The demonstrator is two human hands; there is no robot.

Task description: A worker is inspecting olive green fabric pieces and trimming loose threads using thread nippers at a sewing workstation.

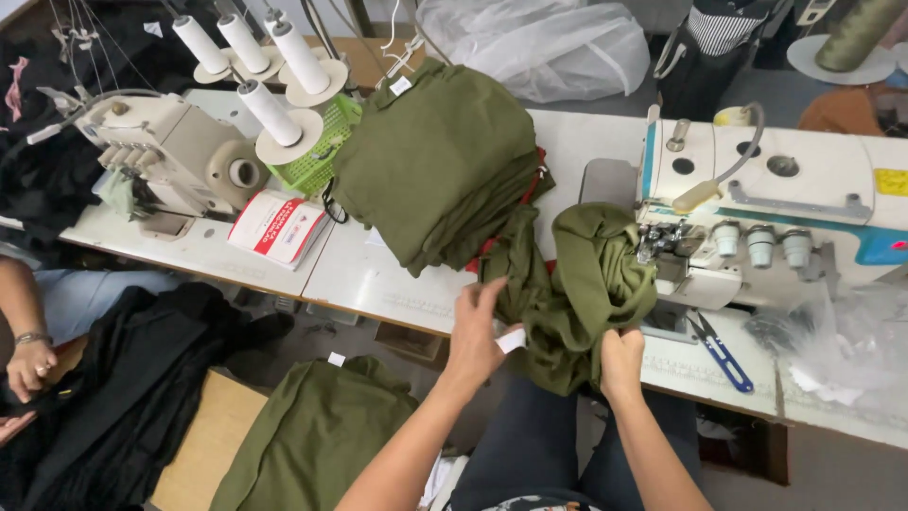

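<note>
1. Head view, with places told from the white overlock sewing machine (757,203) on the right of the white work table (369,274): a crumpled olive-green fabric garment (586,289) lies bunched on the table edge just left of the machine's needle area, touching its front.
2. The left hand (478,331) is at the lower left of that garment, fingers curled onto the cloth, with a small white paper-like tag (511,340) pinched at its fingertips; it is closed on the fabric and tag.
3. The right hand (621,358) is below the machine's left end, closed into a fist on a fold of the same garment.
4. A pair of blue-handled thread snips (721,354) lies on the table just below the machine, to the right of the right hand.
5. A folded stack of olive-green cloth pieces (435,166) sits on the table well left of the machine, touching the bunched garment.
6. Further left stands a second, cream-coloured sewing machine (175,151) with white thread cones (270,112) behind it and a green plastic mesh basket (322,151) beside them.
7. More olive-green cloth (312,435) lies below the table's edge, far lower left of the white machine.
8. At the far left edge another person's hand (28,364) with a wrist bracelet rests by black fabric (123,397).
</note>
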